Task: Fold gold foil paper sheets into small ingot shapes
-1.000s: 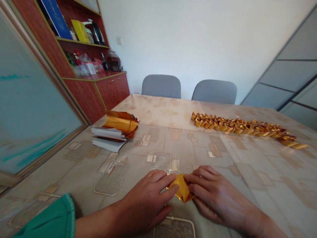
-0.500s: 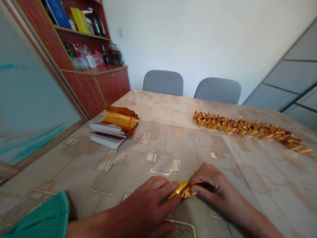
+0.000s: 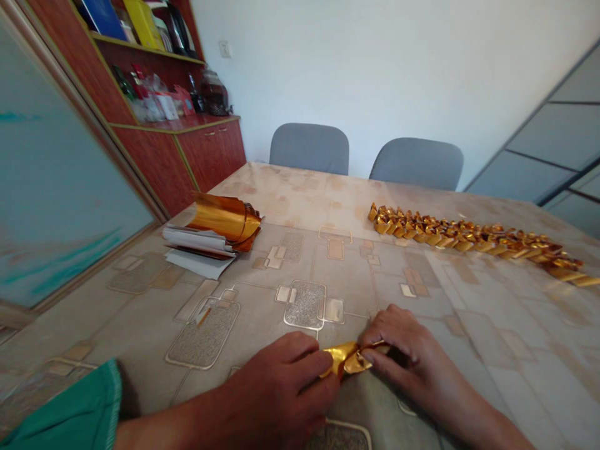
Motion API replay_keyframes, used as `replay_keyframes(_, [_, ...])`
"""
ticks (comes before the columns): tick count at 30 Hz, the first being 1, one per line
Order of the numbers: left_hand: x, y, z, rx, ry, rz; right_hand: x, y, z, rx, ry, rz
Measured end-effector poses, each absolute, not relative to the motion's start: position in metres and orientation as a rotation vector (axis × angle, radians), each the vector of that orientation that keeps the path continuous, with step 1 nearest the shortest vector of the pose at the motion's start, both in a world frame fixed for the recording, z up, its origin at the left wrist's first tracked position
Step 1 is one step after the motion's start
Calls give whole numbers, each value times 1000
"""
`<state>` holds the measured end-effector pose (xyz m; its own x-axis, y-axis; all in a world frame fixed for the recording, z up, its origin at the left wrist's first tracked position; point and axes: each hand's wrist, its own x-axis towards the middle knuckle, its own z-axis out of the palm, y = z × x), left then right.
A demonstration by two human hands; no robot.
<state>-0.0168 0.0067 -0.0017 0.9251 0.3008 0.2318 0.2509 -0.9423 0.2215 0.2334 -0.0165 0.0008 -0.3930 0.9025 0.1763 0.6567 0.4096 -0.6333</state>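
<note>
Just above the tabletop, in the lower middle of the head view, both my hands grip a small folded piece of gold foil paper (image 3: 345, 357). My left hand (image 3: 293, 381) pinches its left end between thumb and fingers. The right end sits between the thumb and bent index finger of my right hand (image 3: 404, 350). The foil is creased and shiny, and its two ends are partly hidden by my fingers. At the back left lies a curled stack of gold foil sheets (image 3: 220, 219) with white undersides. Rows of folded gold foil pieces (image 3: 469, 234) stretch across the right.
A patterned cloth (image 3: 262, 312) covers the table. Beyond the far edge stand two grey chairs (image 3: 309, 149) (image 3: 417, 164). A red-brown cabinet (image 3: 215, 150) with bottles and a kettle is at the back left. A sliver of gold paper (image 3: 204, 315) lies left of my hands.
My left fingers have shifted slightly on the foil, and more of its gold middle shows bent. My right hand keeps its pinch. The whole view has tilted slightly downward.
</note>
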Motion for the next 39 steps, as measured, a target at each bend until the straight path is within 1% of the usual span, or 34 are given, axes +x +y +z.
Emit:
replay_keyframes(10, [-15,9,-11,2849,434,441,224,-14,-15,-1470,-2091,531])
replay_keyframes(18, [-19,11,-8,2855,405,456,225,-16,-13,-1442,-2121,485])
replay_keyframes(27, [-17,8,-8,2914,414,483,222,-19,-15,-1448,-2221,312])
replay_keyframes(39, [-16,7,-4,2928,413,458,226,-18,-11,-1416,-2219,348])
